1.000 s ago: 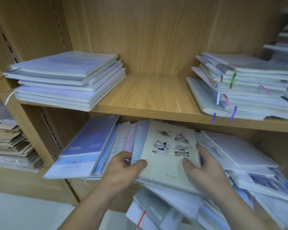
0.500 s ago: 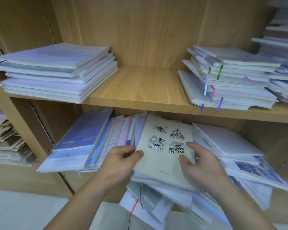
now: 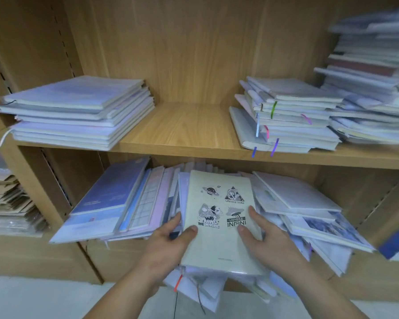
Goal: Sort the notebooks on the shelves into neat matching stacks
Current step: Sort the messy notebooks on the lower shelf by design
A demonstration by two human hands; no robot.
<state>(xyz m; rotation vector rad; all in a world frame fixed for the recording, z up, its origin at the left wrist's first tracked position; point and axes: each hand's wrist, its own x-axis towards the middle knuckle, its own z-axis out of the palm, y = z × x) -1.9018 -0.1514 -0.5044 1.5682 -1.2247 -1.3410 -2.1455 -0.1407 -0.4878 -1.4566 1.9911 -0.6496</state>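
Note:
A cream notebook (image 3: 219, 245) with space drawings and the words UNIVERS INFINI lies on top of a messy pile on the lower shelf. My left hand (image 3: 171, 245) grips its left edge, thumb on the cover. My right hand (image 3: 267, 240) holds the right edge, thumb and a finger on the cover. Blue and pink notebooks (image 3: 115, 203) fan out to the left, and white and photo-covered ones (image 3: 309, 210) slide off to the right. More notebooks (image 3: 203, 288) with ribbon markers hang out under the cream one.
On the upper shelf (image 3: 184, 132) stand a neat pale blue stack (image 3: 78, 111) at the left, a ribbon-marked stack (image 3: 286, 116) at the right and a taller blurred pile (image 3: 373, 84) beyond it. Brown paper stacks (image 3: 7, 203) fill the left bay. Pale floor lies below.
Both hands have drawn the cream notebook a little outward and turned it straighter. My view has swung, so the shelves sit differently in frame.

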